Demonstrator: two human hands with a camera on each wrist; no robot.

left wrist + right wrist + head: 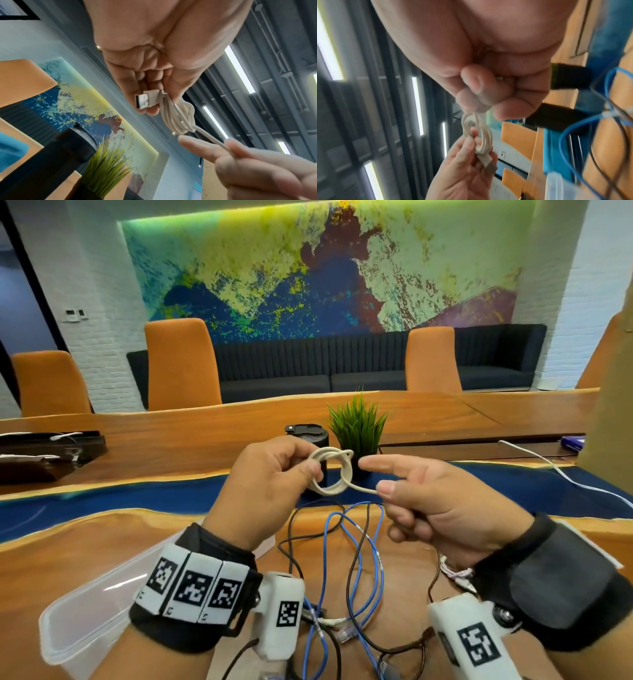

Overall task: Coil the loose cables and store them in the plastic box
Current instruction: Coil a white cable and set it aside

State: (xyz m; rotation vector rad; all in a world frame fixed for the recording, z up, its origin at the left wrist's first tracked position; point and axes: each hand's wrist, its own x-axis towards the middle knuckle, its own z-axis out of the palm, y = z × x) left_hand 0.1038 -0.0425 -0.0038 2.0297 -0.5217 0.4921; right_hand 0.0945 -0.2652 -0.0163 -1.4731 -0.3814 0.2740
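In the head view the clear plastic box (85, 611) lies at the near left on the wooden table (479, 419). Just to its right, raised above the table, the left hand (270, 484) pinches the small coil of the white cable (330, 472) between thumb and fingers. Only the left wrist view shows the cable's USB plug (147, 99) lying against the left hand's fingers (133, 86), beside the bunched loops. Under both hands a blue cable (363, 559) and a dark cable (294, 529) sprawl loose on the table. Behind the coil stand a black cup (306, 433) and a small green plant (358, 422). Right of the coil, the right hand (438, 505) pinches the white cable's free tail with thumb and curled fingers, its forefinger pointing straight toward the coil; the right wrist view shows that tail running from those curled fingers (474, 83) down into the coil.
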